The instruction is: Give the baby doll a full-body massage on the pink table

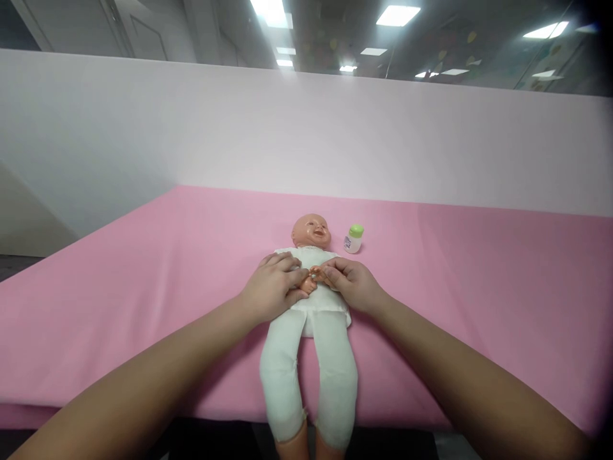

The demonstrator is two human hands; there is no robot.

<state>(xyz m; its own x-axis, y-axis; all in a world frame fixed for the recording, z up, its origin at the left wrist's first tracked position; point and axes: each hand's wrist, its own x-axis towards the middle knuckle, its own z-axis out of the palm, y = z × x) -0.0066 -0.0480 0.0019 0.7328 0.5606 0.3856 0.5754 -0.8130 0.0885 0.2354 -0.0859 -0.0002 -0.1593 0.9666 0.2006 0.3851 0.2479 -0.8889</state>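
A baby doll (311, 322) in white clothes lies on its back on the pink surface, head away from me and lower legs past the near edge. My left hand (275, 285) is wrapped round the doll's arm on the left of its chest; a small doll hand (308, 285) shows beside my fingertips. From the right, my right hand (353, 281) pinches the doll's other hand (320, 275) between thumb and fingers. The two doll hands are close together over the belly.
A small clear bottle (353, 240) with a green cap stands right of the doll's head. The pink padded surface (119, 275) extends to both sides. Behind it rises a white wall (306, 134) with glass above.
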